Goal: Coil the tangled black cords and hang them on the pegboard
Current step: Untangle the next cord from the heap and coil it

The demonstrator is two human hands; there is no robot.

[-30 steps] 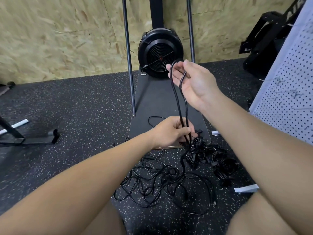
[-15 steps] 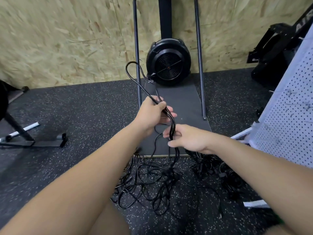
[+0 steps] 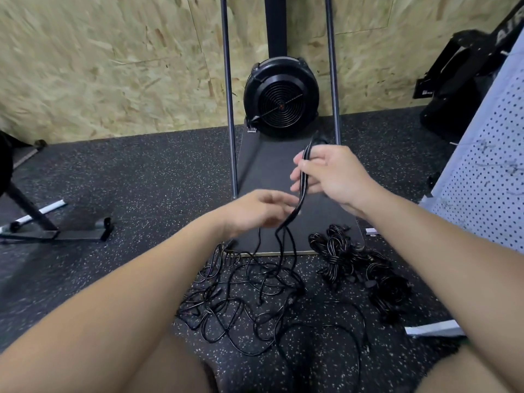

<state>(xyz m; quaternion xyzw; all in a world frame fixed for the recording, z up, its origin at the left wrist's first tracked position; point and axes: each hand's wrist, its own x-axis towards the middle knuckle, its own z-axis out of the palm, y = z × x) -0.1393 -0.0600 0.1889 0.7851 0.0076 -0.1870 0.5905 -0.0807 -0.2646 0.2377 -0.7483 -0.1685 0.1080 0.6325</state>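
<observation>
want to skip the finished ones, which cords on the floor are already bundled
The bundled cords, lying right of the loose tangle, are wound into tight hanks; the tangle sprawls in open loops.

I see the right hand (image 3: 334,177) raised over a dark platform (image 3: 263,177), fingers curled round a doubled bunch of black cord (image 3: 302,180). The strands hang from it past the left hand (image 3: 255,212), which is blurred beside them with fingers loosely spread; I cannot tell whether it touches them. They run down into the tangled cords (image 3: 255,302) on the speckled floor (image 3: 127,177). Coiled bundles (image 3: 360,268) lie to the right, near the white pegboard (image 3: 490,177). A black fan (image 3: 280,102) stands at the chipboard wall (image 3: 113,58)
</observation>
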